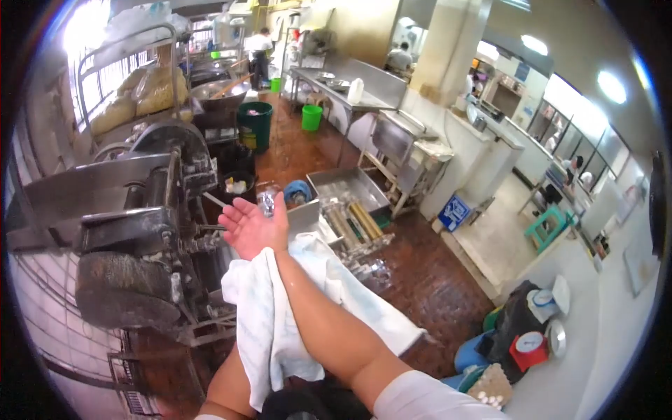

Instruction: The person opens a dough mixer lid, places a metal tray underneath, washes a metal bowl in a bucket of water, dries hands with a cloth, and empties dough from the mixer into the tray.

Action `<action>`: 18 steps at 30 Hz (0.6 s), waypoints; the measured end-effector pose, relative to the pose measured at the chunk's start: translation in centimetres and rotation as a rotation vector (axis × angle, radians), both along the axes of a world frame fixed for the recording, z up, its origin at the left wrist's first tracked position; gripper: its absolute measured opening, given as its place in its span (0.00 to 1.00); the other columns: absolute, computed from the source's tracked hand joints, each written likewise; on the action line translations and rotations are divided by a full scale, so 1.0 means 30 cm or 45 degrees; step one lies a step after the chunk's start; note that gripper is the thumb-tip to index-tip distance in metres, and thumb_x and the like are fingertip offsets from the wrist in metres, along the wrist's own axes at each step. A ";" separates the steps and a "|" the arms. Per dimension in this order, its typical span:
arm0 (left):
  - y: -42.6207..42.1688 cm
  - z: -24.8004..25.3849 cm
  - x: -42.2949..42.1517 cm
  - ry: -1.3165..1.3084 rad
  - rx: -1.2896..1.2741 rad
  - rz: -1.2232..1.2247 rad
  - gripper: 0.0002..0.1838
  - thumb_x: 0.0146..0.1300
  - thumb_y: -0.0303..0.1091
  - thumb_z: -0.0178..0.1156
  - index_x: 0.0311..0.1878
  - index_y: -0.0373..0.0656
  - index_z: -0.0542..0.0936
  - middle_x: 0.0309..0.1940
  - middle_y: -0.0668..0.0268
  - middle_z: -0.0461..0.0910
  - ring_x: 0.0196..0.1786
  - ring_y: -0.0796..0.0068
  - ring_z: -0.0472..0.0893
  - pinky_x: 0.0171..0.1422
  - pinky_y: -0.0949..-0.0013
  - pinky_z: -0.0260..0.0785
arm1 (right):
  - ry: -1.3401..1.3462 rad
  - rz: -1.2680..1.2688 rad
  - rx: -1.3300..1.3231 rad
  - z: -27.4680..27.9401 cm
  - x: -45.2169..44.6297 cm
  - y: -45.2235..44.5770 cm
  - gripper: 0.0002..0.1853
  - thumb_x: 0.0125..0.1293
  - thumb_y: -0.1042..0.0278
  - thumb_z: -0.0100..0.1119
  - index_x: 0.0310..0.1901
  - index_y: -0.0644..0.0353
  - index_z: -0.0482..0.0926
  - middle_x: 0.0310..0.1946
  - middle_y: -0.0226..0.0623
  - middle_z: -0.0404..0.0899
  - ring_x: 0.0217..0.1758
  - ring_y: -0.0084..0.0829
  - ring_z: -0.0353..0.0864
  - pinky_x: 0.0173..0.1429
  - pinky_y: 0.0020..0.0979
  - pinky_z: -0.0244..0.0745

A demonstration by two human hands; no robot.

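Observation:
My right hand (255,227) is stretched out palm up at the centre left, its fingers apart and nothing in it. A white cloth (262,315) lies against the wrist and forearm and hangs down between my arms. More white cloth (350,301) spreads out to the right, behind the right forearm. My left forearm rises from the bottom edge and passes under the cloth, which hides my left hand and its fingers. A dark metal machine with rollers (129,245) stands left of my right hand.
Beyond the hands, a steel tray (346,183) and several rollers (357,222) are low on the brown floor. Green bins (254,126) and a steel table (329,91) stand farther back. A red scale (530,344) is at the lower right. Other people are in the background.

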State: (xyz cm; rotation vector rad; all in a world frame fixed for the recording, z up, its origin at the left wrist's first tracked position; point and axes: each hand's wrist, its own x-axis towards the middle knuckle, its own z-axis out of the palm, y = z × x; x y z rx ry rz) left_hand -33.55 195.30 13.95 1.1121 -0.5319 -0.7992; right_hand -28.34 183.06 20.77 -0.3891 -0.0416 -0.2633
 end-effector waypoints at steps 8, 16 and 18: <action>-0.027 -0.058 -0.003 0.102 -0.008 0.013 0.16 0.62 0.40 0.59 0.46 0.38 0.81 0.41 0.56 0.82 0.44 0.65 0.81 0.51 0.65 0.74 | -0.146 -0.060 -0.209 -0.111 -0.099 -0.026 0.46 0.63 0.21 0.33 0.54 0.64 0.74 0.49 0.50 0.79 0.53 0.46 0.79 0.54 0.43 0.75; -0.007 0.016 0.116 0.036 -0.040 0.189 0.16 0.62 0.40 0.59 0.47 0.38 0.80 0.43 0.56 0.82 0.45 0.65 0.81 0.51 0.65 0.74 | 0.330 -0.670 -1.604 -0.140 -0.456 0.117 0.21 0.74 0.60 0.46 0.60 0.67 0.67 0.56 0.40 0.74 0.54 0.35 0.77 0.61 0.35 0.69; -0.021 0.042 0.089 -0.124 -0.025 0.173 0.16 0.63 0.40 0.59 0.47 0.38 0.80 0.43 0.56 0.82 0.45 0.65 0.81 0.51 0.64 0.73 | 0.829 0.034 -2.678 -0.174 -0.550 0.001 0.25 0.70 0.57 0.53 0.62 0.64 0.68 0.57 0.48 0.75 0.56 0.42 0.77 0.61 0.36 0.70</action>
